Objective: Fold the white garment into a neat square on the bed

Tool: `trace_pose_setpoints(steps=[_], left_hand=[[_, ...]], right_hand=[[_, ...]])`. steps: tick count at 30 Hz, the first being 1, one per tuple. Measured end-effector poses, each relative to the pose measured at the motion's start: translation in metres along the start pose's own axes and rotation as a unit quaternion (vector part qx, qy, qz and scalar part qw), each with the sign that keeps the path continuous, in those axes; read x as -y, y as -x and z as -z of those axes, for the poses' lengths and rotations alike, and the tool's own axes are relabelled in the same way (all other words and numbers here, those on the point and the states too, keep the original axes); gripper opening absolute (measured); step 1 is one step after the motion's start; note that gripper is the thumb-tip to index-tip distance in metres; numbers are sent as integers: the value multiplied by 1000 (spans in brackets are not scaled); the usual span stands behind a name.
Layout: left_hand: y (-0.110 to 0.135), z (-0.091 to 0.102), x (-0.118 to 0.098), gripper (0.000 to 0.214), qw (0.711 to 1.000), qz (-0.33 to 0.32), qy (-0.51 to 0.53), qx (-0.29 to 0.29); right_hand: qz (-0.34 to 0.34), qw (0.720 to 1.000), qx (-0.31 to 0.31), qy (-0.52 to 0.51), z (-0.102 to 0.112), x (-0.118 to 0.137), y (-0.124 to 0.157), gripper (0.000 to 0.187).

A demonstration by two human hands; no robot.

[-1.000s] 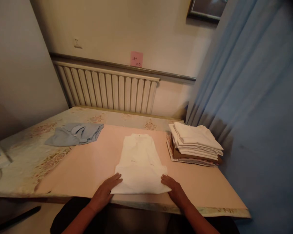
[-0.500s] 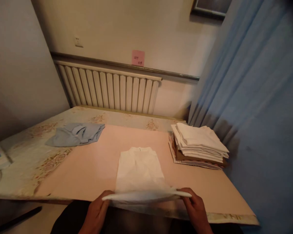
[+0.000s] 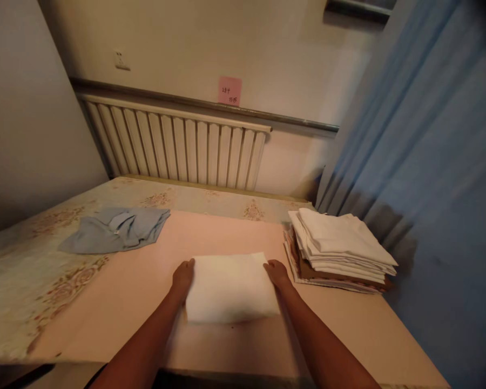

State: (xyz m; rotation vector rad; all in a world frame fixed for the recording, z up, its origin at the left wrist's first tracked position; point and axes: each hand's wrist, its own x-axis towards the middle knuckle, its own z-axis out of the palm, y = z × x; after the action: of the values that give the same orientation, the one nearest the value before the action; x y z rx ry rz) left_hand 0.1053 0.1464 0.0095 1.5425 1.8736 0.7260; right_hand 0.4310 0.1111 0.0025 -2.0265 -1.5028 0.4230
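Observation:
A white garment [image 3: 230,289], folded to a rectangle, lies in front of me on the pink sheet [image 3: 137,302] that covers the table. My left hand [image 3: 183,278] grips its far left corner, with the fingers partly hidden under the cloth. At the far right corner my right hand [image 3: 277,273] pinches the other end. Both arms reach forward along the sides of the garment.
To the right stands a stack of folded clothes [image 3: 344,248], white on top with brown below. A crumpled blue-grey garment [image 3: 121,229] lies at the left on the flowered tablecloth [image 3: 71,281]. A blue curtain [image 3: 441,189] hangs along the right side; a radiator [image 3: 178,146] is behind.
Both hands have moved from the near table edge away from me, carrying the garment's near end over its far part. The longer shape is now a shorter rectangle.

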Motion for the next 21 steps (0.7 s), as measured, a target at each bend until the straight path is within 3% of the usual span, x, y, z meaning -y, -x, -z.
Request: trace_pose_setpoints(steps=[6, 10, 14, 21], left_hand=[[20, -3, 15, 39, 998, 31, -16, 43], [37, -5, 13, 20, 999, 10, -10, 30], [41, -10, 9, 18, 1000, -12, 2, -5], [57, -7, 26, 36, 995, 50, 70, 41]], right_hand=[[-14, 999, 31, -7, -4, -24, 24, 21], [-2, 1000, -26, -16, -4, -16, 40, 20], [-17, 997, -76, -12, -10, -14, 53, 31], [-43, 999, -16, -13, -8, -28, 60, 22]])
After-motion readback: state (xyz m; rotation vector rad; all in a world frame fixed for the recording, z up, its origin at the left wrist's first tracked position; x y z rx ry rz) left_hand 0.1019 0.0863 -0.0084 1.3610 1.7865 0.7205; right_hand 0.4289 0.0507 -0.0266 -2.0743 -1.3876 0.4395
